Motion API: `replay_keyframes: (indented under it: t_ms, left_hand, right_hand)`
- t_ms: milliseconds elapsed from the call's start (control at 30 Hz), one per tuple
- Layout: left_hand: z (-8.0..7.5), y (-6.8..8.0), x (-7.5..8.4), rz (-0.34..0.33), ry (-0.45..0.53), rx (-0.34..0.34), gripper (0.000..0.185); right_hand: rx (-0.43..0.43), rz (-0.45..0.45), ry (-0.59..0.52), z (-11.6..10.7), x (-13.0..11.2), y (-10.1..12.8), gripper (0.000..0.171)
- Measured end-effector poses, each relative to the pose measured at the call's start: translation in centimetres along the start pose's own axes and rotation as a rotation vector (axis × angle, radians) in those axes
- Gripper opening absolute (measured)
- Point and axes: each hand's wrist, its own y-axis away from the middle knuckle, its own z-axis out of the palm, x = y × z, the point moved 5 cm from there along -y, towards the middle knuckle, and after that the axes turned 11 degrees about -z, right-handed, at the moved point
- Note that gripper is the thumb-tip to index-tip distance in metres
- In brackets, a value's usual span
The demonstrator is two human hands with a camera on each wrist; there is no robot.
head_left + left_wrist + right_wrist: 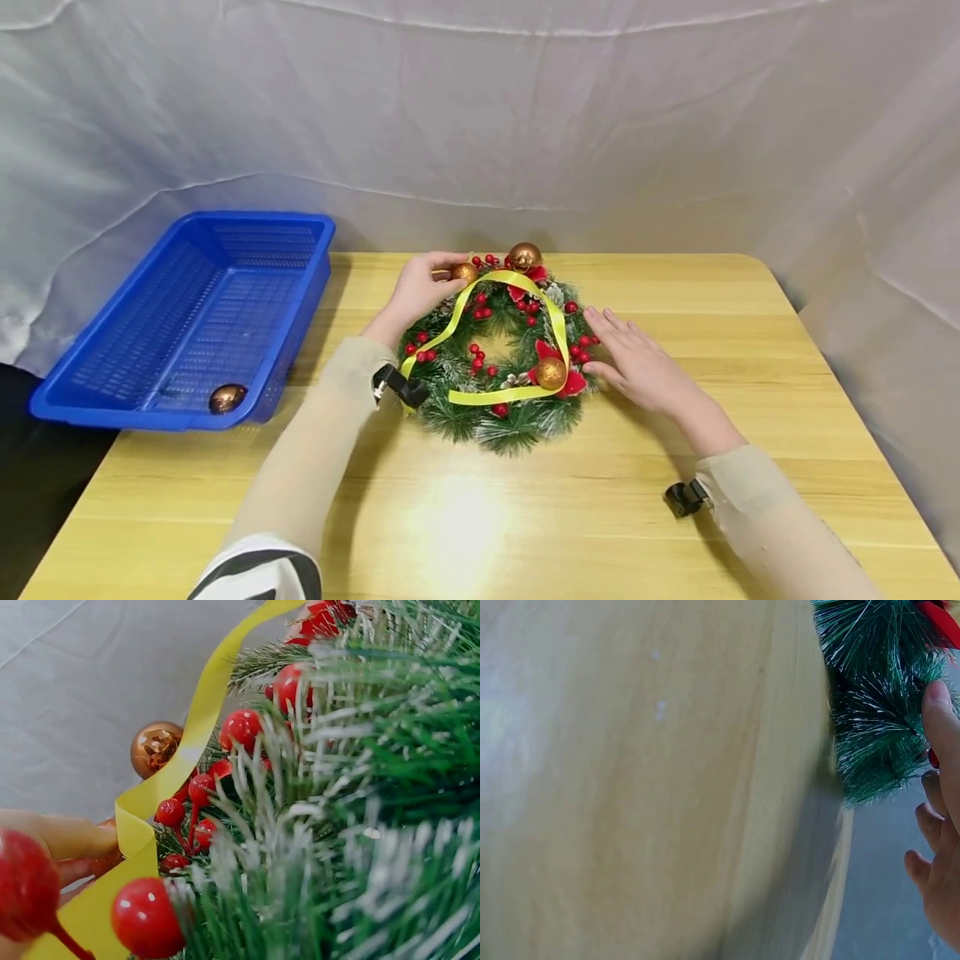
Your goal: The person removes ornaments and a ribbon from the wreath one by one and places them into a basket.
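Two hands met a round Christmas wreath (498, 358) that lay flat in the middle of a yellow wooden table (675, 533). At the wreath's far left rim, the left hand (420, 287) curled its fingers (67, 836) around a small copper bauble (464, 272), pinching it where a yellow ribbon (480, 333) folded past. The ribbon's loop ran lengthwise across the wreath from far edge to near edge. The right hand (637, 362) rested beside the wreath's right rim, fingers (939, 720) straight and slightly spread, tips touching the needles. Another copper bauble (227, 398) sat in a blue basket (112, 408) at left.
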Motion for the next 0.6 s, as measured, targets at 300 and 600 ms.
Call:
replay_keyframes:
  t_ms: [300,600]
  left_hand:
    - [-1.0,0.1,0.5,-0.028,0.107,0.065,0.038]
    - [-3.3,0.9,2.2,0.011,0.175,0.095,0.038]
  right_hand:
    - [-0.003,-0.001,-0.001,-0.3,0.1,0.2,0.077]
    - [-0.002,-0.003,-0.011,-0.4,-0.1,0.1,0.077]
